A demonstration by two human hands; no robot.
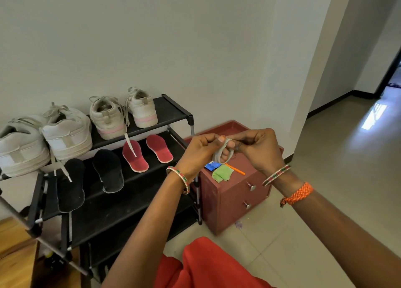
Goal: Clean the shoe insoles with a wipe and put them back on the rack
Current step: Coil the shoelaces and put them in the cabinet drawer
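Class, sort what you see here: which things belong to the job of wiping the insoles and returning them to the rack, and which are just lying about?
Belongs to the job:
wipe, held by left hand and right hand
red insoles
black insoles
rack

Just lying about:
sneakers
small cabinet
orange pen
green scrap
blue packet

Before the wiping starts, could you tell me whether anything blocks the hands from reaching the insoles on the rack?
Mostly nothing: the two black insoles and right red insole lie exposed on the second shelf. Only a dangling shoelace crosses the left red insole. Both hands hold the wipe.
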